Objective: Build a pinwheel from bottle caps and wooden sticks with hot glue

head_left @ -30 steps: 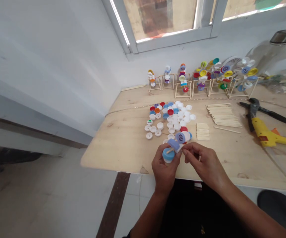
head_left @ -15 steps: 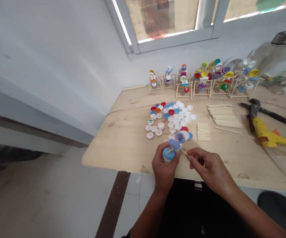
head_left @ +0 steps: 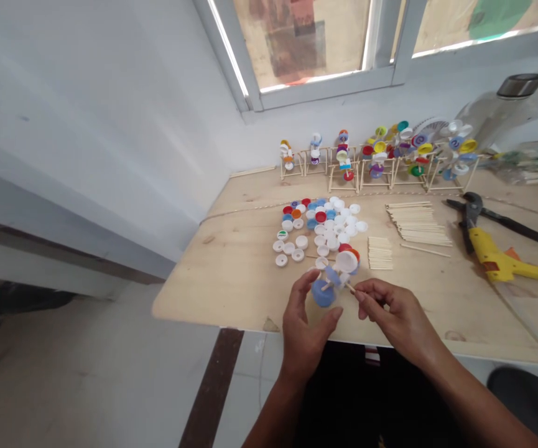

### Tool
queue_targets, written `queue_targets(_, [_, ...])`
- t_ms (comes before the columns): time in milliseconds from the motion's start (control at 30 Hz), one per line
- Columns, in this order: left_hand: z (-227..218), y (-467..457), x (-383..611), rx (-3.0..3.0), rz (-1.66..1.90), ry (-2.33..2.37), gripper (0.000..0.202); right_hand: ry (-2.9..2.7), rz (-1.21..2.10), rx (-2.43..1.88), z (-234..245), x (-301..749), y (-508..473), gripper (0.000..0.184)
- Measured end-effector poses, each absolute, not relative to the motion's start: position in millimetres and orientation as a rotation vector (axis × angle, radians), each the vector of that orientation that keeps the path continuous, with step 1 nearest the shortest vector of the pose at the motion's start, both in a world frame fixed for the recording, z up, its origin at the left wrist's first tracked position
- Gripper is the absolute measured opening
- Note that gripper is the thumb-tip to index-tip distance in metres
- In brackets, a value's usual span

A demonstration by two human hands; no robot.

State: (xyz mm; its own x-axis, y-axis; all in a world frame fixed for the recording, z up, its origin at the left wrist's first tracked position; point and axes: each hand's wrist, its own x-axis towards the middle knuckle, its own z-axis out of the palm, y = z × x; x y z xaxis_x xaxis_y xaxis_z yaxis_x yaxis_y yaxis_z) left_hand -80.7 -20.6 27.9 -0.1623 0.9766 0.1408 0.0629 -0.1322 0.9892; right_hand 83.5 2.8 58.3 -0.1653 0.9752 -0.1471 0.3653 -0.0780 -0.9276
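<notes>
My right hand (head_left: 387, 311) pinches the thin stick of a small pinwheel of bottle caps (head_left: 331, 280), blue and white caps fixed on crossed sticks. My left hand (head_left: 305, 323) is cupped loosely around the lower blue cap, thumb and fingers apart, touching or nearly touching it. Both hands hover over the near edge of the plywood table (head_left: 231, 274). Just beyond them lies a heap of loose bottle caps (head_left: 322, 227), mostly white, with some blue and red ones.
Two piles of wooden sticks (head_left: 415, 224) lie right of the caps. A yellow glue gun (head_left: 506, 261) and black pliers (head_left: 487, 211) sit at the right. A row of finished cap pinwheels on stick frames (head_left: 375, 155) lines the wall under the window.
My left hand has loosened from a closed grip on the blue cap to a cupped, open pose. The pinwheel has turned, and the view has tilted slightly.
</notes>
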Motion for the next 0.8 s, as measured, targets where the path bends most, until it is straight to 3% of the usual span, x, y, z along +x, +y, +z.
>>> queue_targets(200, [19.6, -13.2, -84.5, 1.341, 1.397, 1.468, 0.033, -1.455, 1.355, -1.424, 61.1, 83.0, 0.7, 0.033])
queue_targets(433, [8.4, -11.0, -92.9, 1.531, 1.292, 1.637, 0.044, -1.329, 1.357, -1.45, 54.9, 80.9, 4.4, 0.032])
queue_targets(800, [35.4, -10.6, -100.1, 1.321, 1.523, 1.444, 0.03, -1.292, 1.317, -1.465, 52.4, 79.2, 8.7, 0.036])
